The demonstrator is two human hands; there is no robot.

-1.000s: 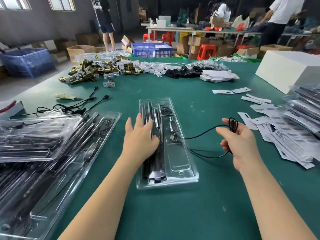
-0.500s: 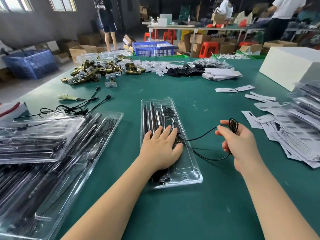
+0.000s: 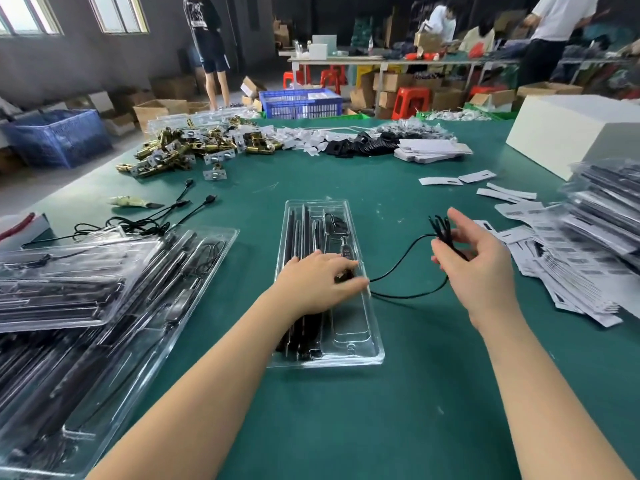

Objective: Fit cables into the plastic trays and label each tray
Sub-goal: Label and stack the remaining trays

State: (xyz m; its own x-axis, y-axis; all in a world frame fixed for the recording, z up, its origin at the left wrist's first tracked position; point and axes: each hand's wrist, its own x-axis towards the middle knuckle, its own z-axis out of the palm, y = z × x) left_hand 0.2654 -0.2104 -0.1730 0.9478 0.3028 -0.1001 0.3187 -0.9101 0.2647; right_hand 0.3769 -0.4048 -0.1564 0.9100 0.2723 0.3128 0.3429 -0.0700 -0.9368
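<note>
A clear plastic tray (image 3: 360,344) lies lengthwise on the green table in front of me, with black strips and a small controller in its slots. My left hand (image 3: 318,282) lies across the tray's middle, fingertips pressing the black cable (image 3: 403,252) at the tray's right rim. From there the cable runs in two loops to my right hand (image 3: 474,268), which pinches a folded bundle of it above the table, right of the tray.
Filled clear trays (image 3: 86,299) are stacked at the left, with loose black cables (image 3: 149,221) behind them. White labels and packed trays (image 3: 585,258) pile up at the right. Brass hardware (image 3: 187,150), black parts, a white box (image 3: 571,133) and people lie farther back.
My left hand slid from the tray's left side to its right rim, onto the cable. My right hand rose slightly and its fingers spread round the cable bundle.
</note>
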